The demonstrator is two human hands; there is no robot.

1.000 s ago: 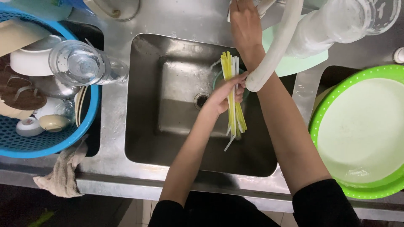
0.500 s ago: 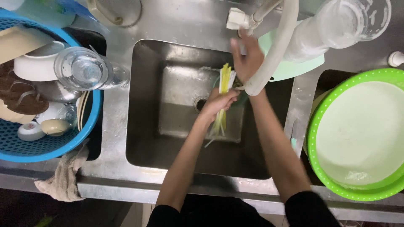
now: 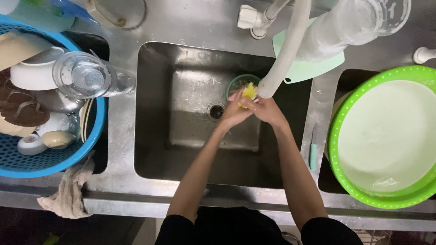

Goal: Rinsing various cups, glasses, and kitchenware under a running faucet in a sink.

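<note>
Both my hands meet over the steel sink (image 3: 181, 140), just below the mouth of a white hose (image 3: 281, 59). My left hand (image 3: 232, 114) and my right hand (image 3: 269, 111) are closed together around a bundle of thin yellow sticks (image 3: 249, 92). The bundle points up at the camera, so only its ends show. Right behind my hands a small green-rimmed bowl (image 3: 239, 81) stands in the sink. The drain (image 3: 215, 110) lies just left of my left hand.
At the left, a blue basket (image 3: 54, 159) holds bowls, a clear glass (image 3: 86, 75) and other dishes. A large green basin (image 3: 386, 136) fills the right side. A teal-handled knife (image 3: 313, 154) lies on the divider. A rag (image 3: 68, 190) hangs off the front edge. A pale green board (image 3: 313, 68) rests behind the sink.
My right hand came down from the tap at the back and joined my left hand. The yellow bundle, lying lengthwise before, is now turned end-on and gripped by both hands.
</note>
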